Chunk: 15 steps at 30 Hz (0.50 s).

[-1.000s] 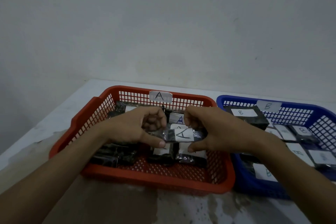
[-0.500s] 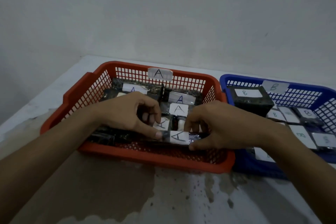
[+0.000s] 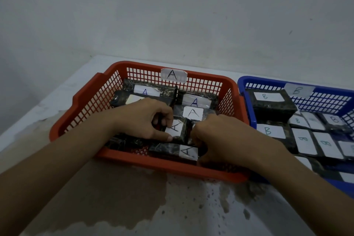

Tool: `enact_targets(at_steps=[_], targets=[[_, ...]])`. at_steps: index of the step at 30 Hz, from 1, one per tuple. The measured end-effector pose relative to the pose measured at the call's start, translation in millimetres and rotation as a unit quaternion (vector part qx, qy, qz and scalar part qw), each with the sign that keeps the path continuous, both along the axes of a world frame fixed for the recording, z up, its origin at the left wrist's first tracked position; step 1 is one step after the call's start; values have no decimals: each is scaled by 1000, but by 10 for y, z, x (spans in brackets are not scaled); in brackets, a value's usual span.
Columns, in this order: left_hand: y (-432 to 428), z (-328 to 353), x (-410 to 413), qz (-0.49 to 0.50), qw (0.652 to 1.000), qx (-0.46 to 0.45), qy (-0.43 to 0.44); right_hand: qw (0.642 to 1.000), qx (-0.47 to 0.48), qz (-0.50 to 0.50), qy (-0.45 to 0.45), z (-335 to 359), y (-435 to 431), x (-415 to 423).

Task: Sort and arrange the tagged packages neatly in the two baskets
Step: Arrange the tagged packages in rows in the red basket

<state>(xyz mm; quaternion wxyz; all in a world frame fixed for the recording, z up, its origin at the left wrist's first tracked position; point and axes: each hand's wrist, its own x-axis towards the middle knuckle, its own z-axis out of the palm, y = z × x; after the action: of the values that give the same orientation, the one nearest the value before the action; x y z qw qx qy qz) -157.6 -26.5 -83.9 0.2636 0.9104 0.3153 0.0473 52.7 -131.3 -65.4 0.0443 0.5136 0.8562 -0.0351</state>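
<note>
The red basket (image 3: 232,90) carries an "A" tag on its far wall and holds several black packages with white "A" labels. One A package (image 3: 168,149) lies along the basket's front wall. My right hand (image 3: 222,136) is curled at its right end, thumb beside it. My left hand (image 3: 141,119) pinches a second A package (image 3: 181,130) in the middle of the basket, thumb at its near edge and fingers over its far edge. The blue basket (image 3: 325,99) at the right, tagged "B", holds several B-labelled packages (image 3: 270,101).
Both baskets stand side by side on a pale, stained table (image 3: 172,207) against a grey wall (image 3: 172,15). The table's left edge runs diagonally past the red basket. My forearms reach in from the bottom corners.
The A package held up by both hands came down and now lies along the red basket's front wall. My left hand shifted onto the middle package. The camera view tilted lower.
</note>
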Motion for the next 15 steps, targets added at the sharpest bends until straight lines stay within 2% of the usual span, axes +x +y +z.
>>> enact_targets(at_steps=[8, 12, 15], targets=[[-30, 39, 0, 10, 999, -11, -38, 998, -55, -7, 17, 150, 33, 102], [-44, 94, -1, 17, 999, -7, -51, 1000, 6, 8, 8, 299, 152, 111], [-31, 203, -33, 27, 998, 28, -53, 999, 35, 34, 11, 399, 276, 23]])
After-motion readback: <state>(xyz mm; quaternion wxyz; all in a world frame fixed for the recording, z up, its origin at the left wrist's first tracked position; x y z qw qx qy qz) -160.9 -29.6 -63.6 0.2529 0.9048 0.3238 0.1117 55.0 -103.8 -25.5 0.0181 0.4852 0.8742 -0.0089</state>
